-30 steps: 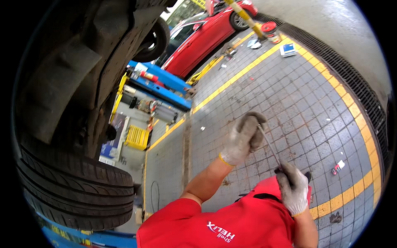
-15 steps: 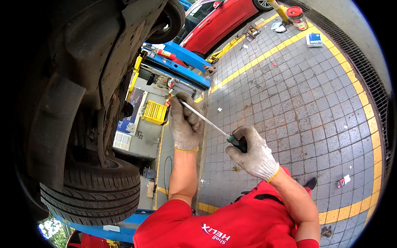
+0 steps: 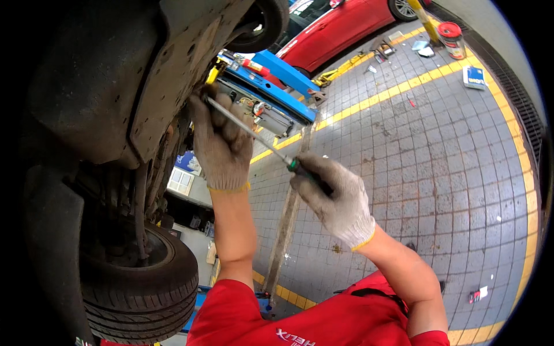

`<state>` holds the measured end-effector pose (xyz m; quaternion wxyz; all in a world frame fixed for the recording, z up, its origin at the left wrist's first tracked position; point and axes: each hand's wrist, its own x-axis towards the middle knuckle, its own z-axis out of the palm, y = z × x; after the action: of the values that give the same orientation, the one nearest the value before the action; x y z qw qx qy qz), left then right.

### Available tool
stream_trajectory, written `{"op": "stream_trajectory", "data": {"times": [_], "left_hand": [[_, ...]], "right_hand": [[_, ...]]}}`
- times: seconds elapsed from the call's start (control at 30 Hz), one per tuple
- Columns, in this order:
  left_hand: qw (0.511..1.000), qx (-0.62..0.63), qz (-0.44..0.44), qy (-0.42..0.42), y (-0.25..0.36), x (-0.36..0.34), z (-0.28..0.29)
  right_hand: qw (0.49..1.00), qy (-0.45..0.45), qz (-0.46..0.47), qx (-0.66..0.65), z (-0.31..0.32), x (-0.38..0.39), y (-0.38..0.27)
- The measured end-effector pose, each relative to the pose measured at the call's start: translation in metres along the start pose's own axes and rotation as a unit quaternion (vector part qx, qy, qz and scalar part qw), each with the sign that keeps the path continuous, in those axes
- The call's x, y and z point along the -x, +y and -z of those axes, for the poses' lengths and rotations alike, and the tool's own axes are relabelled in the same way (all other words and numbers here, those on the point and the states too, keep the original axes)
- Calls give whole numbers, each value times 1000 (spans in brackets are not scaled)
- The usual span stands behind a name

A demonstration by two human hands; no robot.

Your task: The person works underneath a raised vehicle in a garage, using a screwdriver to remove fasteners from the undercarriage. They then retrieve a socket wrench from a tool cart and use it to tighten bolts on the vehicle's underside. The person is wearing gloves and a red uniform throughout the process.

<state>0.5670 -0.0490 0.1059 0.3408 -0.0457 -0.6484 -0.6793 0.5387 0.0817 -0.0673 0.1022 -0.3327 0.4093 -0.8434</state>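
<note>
Grey square tiles cover the workshop floor (image 3: 404,155), crossed by yellow painted bands, with a dark metal drain grate (image 3: 496,63) curving along the far right. Beyond, I can make out a glossy red car (image 3: 340,29), a blue steel lift beam (image 3: 271,95), and a clear-sided bucket (image 3: 452,43) with a red lid near a yellow post (image 3: 424,20). From my end the main obstruction is the raised vehicle's underbody (image 3: 98,75), dull, dirty and pierced with holes, crowding the left side; a grooved black rubber tyre (image 3: 141,300) bulges below it. Printing shows on a flat blue-and-white box (image 3: 474,78) and, in white, across the chest of the red shirt (image 3: 323,320); a small red-and-white packet (image 3: 478,294) lies alone at lower right. My view centres on a screwdriver (image 3: 248,130), its slim, straight metal shaft slanting between the two hands, its handle black and green. I see the right hand (image 3: 340,199), in a soiled knit glove, closed around that handle. The left hand (image 3: 222,138), gloved likewise, has bent fingers and thumb about the shaft's far end, close to the underbody; I cannot tell whether they pinch it.
</note>
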Motion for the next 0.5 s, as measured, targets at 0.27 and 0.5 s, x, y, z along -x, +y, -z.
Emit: {"op": "stream_trajectory", "data": {"times": [0.27,0.5], "left_hand": [[997,26,-21,-67,40,-94,31],[995,42,-71,-60,44,-112,43]], "right_hand": [[998,-14,47,-39,-42,-105,4],[996,-61,14,-62,-51,-134,1]]}}
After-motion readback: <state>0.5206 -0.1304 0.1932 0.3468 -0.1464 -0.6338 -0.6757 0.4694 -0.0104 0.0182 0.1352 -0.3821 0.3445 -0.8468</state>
